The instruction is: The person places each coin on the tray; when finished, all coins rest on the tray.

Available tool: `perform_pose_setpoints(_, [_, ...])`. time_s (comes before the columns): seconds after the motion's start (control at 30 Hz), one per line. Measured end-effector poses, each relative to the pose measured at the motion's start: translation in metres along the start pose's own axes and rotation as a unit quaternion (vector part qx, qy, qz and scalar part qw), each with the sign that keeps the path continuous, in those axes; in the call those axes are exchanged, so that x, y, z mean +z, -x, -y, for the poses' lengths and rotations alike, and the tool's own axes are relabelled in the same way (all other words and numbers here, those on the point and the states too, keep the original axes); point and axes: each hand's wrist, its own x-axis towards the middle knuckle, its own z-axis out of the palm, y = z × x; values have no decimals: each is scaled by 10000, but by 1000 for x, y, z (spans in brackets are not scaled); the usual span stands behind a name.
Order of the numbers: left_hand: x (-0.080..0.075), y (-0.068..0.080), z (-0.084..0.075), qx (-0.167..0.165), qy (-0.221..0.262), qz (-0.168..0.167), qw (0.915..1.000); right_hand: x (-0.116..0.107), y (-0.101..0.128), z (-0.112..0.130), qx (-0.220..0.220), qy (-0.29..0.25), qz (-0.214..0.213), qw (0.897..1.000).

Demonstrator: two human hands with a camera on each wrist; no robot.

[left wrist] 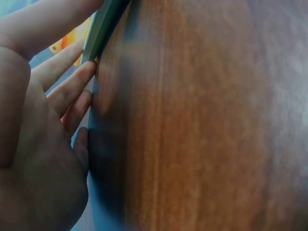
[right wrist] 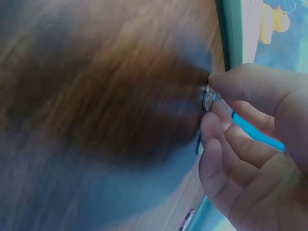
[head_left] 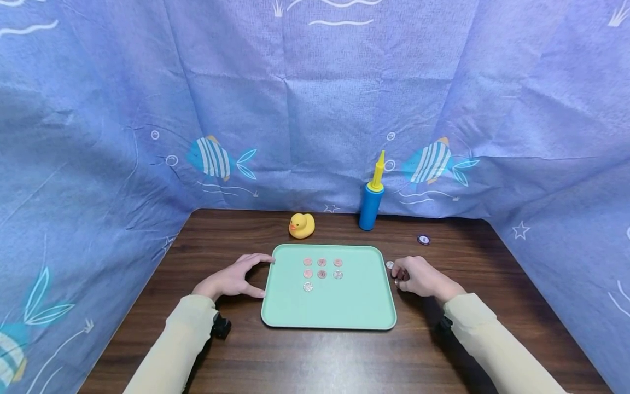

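A pale green tray (head_left: 349, 306) lies flat on the table, with several copper-coloured and silver coins (head_left: 322, 262) set out in rows on it. My left hand (head_left: 241, 276) rests at its left edge, thumb and fingers spread, fingertips right at the rim. Just off the tray's right side, my right hand (head_left: 418, 276) reaches down to the tabletop. Its thumb and fingertips pinch a silver coin (right wrist: 208, 98) by the edges, low over the wood. Another coin (head_left: 390, 265) lies beside these fingers, close to the tray.
Behind the tray sit a yellow rubber duck (head_left: 302, 225) and an upright blue hand pump (head_left: 370, 207) with a yellow nozzle. A dark poker chip (head_left: 423, 239) lies at the back right. Blue fish-print cloth (head_left: 320, 109) hangs around the dark wooden table (head_left: 305, 355).
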Motion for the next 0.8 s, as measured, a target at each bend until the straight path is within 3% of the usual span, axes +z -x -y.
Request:
perform_pose_setpoints(0.3, [0,-1,2,28,16,5,10000,-5,1,2,-138,-89,202,9997])
perform_pose_setpoints(0.57, [1,0,1,-30,74,15,10000,-5,4,0,-408,-75,100,9991])
perform_pose_setpoints(0.8, [0,1,1,-92,82,10,9999,-5,4,0,-362,-129,59,9992])
